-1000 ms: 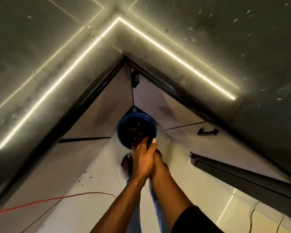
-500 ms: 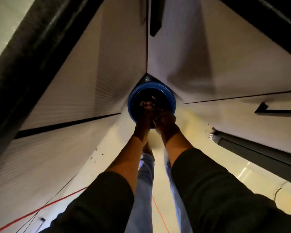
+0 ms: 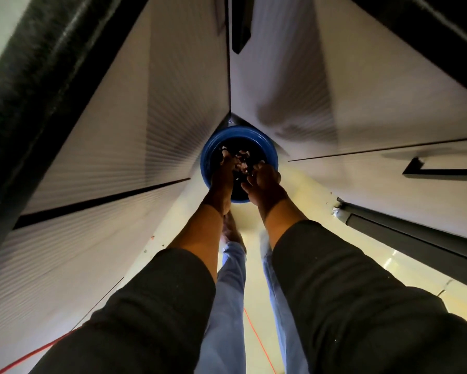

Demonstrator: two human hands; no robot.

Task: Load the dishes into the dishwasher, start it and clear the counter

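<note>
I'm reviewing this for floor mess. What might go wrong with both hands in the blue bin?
Scraps could fall past the blue bin onto the floor, since the right hand hangs over its near edge. The left hand, reaching inside, might tip the bin. The red cord between the legs is a possible trip hazard when stepping back.

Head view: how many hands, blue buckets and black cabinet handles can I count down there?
Hands: 2 (left hand, right hand)
Blue bucket: 1
Black cabinet handles: 2 (upper handle, right-side handle)
Total: 5
</note>
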